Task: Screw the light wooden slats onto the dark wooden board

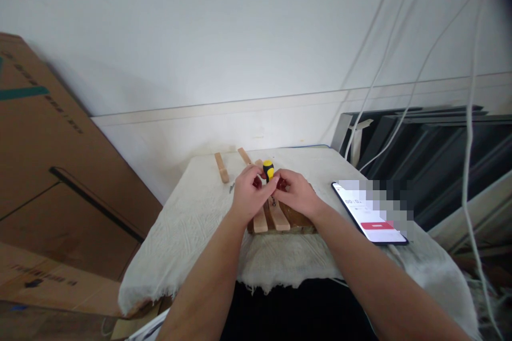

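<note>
My left hand (248,194) and my right hand (298,192) meet over a brown board (302,219), fingers curled and tips close together. What they pinch is too small and partly hidden to make out. A yellow-and-black screwdriver (268,168) stands handle-up just behind the fingertips; I cannot tell whether they touch it. Dark red shows in the gaps between my fingers. Under the hands, two pale wooden strips, a left strip (261,222) and a right strip (281,219), lie on the board. A small dark metal piece (273,203) rests near the right strip.
One loose wooden strip (221,168) lies on the cloth-covered table (188,224) at the left, another strip (244,155) beyond my left hand. A phone (368,216) lies at the right. Cardboard (80,170) stands at the left; white cables (384,58) hang at the right.
</note>
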A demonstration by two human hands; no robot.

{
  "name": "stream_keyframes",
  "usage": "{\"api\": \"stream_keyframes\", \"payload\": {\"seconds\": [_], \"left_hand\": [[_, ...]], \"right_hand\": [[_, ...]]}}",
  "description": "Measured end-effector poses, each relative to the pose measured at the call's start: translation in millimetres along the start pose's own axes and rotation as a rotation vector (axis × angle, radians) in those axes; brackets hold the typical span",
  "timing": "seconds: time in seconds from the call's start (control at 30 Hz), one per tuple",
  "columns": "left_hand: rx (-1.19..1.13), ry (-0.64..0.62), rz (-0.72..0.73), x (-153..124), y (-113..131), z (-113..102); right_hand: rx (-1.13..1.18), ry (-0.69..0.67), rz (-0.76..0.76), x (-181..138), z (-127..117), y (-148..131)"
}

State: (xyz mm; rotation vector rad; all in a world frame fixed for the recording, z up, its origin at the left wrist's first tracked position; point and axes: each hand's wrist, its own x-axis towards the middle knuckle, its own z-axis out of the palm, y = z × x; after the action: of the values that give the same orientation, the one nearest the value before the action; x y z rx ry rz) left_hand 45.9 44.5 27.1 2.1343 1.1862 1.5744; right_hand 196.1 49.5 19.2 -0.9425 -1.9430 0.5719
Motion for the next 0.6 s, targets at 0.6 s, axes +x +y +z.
{"api": "stream_keyframes", "payload": {"seconds": [0.6], "left_hand": [[-0.104, -0.071, 0.019, -1.3, 0.3, -3.7]], "right_hand": [[0.103, -0.017, 0.018, -0.7, 1.0, 1.3]]}}
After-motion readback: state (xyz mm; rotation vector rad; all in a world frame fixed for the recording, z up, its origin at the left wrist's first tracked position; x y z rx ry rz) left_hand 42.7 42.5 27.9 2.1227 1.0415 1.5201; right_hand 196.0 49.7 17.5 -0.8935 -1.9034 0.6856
